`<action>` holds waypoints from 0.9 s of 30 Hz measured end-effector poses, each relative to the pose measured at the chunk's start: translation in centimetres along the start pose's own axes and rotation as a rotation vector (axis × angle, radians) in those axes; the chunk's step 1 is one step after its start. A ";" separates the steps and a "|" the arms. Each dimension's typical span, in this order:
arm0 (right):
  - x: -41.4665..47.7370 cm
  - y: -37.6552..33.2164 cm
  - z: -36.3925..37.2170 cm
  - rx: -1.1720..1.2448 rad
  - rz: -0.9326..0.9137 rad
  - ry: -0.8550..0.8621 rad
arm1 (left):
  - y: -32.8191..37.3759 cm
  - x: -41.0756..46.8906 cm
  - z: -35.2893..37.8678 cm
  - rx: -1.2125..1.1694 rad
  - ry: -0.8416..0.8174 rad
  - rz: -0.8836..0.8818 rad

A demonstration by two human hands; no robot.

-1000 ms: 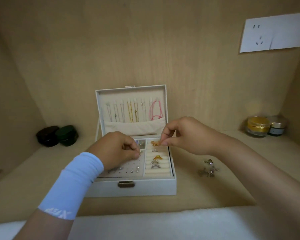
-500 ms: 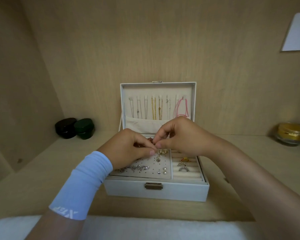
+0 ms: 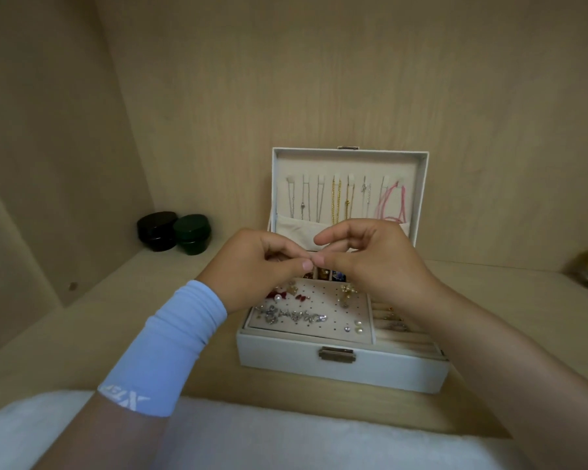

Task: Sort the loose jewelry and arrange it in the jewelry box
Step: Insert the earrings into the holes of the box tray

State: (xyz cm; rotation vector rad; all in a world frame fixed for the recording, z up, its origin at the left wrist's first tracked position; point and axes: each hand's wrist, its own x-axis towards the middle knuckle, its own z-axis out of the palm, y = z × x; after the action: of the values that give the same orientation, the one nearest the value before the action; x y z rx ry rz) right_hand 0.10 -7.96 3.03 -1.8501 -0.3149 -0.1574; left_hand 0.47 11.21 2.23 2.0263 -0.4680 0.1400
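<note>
Left hand (image 3: 262, 262) and right hand (image 3: 370, 262), fingertips pinched together (held item indiscernible), above open white leatherette jewelry box (image 3: 286, 354).

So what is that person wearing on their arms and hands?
A light blue sleeve covers the left arm from wrist toward elbow, with white lettering at its elbow-end hem. The right arm is bare. Neither the left hand nor the right hand shows a glove, ring or watch.

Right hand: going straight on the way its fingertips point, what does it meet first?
Likely the left hand: the right hand points its fingertips at the left thumb tip, nearly touching, though depth is unclear.
</note>
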 end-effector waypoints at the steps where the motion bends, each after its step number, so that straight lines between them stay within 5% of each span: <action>1: -0.1 -0.1 0.3 0.020 0.018 -0.001 | -0.2 -0.2 -0.1 -0.014 0.003 0.009; 13: -0.7 -0.5 2.0 0.139 0.127 0.064 | -1.3 -1.0 -0.2 -0.080 0.081 0.059; 20: -0.9 -0.2 2.0 -0.147 -0.100 -0.025 | -2.0 -1.5 -0.6 -0.084 0.087 0.043; 27: -1.1 0.3 2.6 -0.214 -0.180 0.090 | -2.0 -1.6 -0.3 -0.080 0.086 0.042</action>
State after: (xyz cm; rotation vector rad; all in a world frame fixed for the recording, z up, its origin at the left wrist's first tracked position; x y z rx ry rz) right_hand -1.02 -5.73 1.70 -2.0179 -0.4150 -0.4104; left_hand -0.19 12.76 0.23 1.9252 -0.4550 0.2299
